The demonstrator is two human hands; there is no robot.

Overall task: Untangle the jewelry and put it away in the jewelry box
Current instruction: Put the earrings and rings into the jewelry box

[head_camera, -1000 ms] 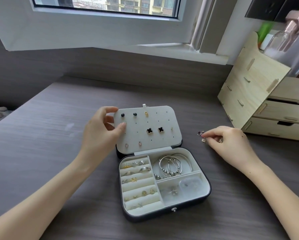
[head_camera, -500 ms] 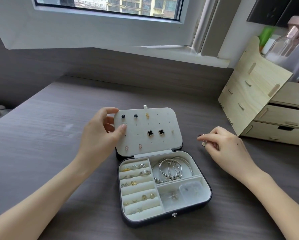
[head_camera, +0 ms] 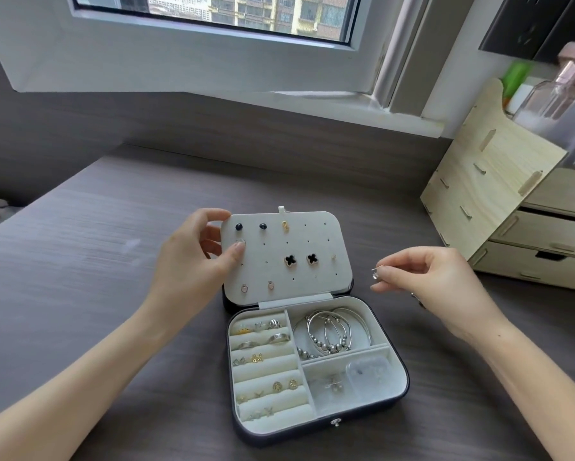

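Observation:
A dark jewelry box (head_camera: 372,412) with a cream lining lies open mid-table. Its upright earring panel (head_camera: 316,237) carries several studs, two of them black clovers. My left hand (head_camera: 193,261) grips the panel's left edge, thumb pressing on its face beside a small silver stud. My right hand (head_camera: 439,281) hovers right of the panel and pinches a small silver earring (head_camera: 376,273) between thumb and forefinger. The tray holds rings in rolls at the left, silver bangles (head_camera: 332,331) at the upper right and a small clear bag at the lower right.
A light wooden drawer organiser (head_camera: 499,201) stands at the right, with bottles behind it. A small piece of jewelry (head_camera: 416,300) lies on the grey table under my right hand. A window and its sill run along the back wall.
My right hand has lifted off the table with a small earring and moved left toward the panel. My left hand has kept its hold on the panel.

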